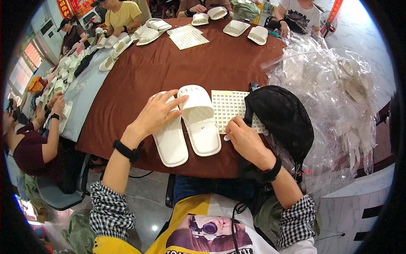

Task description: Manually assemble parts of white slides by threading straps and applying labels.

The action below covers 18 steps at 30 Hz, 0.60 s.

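Note:
A pair of white slippers lies side by side before me, toes pointing away: the left slipper and the right slipper, which has a small dark mark on its insole. My left hand rests across the left slipper's strap, fingers spread, the fingertips reaching the right slipper's strap. Beside the right slipper is a pale yellow sheet of small printed stickers. Over its near edge my right hand is closed in a pinch; a small white piece shows by the fingertips, too small to make out.
A black mesh cap covers part of the sheet. Clear plastic bags heap up at the right. Across the brown-covered table are more slippers and another sheet. Several people work around the tables, one at the left.

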Motion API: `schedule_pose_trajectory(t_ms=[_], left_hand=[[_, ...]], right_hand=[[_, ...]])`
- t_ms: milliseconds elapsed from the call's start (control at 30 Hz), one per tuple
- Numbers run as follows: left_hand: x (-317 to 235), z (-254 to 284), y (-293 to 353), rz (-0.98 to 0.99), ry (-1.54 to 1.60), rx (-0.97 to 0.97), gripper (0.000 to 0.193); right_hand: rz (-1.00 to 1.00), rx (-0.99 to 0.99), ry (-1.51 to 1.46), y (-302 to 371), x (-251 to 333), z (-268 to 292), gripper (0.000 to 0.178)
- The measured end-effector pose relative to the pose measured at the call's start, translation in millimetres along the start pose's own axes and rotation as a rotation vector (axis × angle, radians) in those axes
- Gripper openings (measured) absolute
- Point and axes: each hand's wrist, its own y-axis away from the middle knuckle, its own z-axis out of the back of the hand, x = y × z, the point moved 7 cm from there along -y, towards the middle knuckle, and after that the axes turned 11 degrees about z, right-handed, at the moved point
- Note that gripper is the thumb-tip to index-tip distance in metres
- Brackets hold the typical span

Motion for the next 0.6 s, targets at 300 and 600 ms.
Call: schedule_pose_trajectory(t_ms=[300, 600], left_hand=[[-77, 12, -24, -0.188, -0.068, -0.280, 0.048], [-109, -63, -103, 0.061, -0.037, 0.036, 0.033]], right_hand=[[-0.070, -0.090, -0.013, -78, -79, 35, 0.014], [-0.023, -0.076, 0.605, -80, -104, -13, 0.018]])
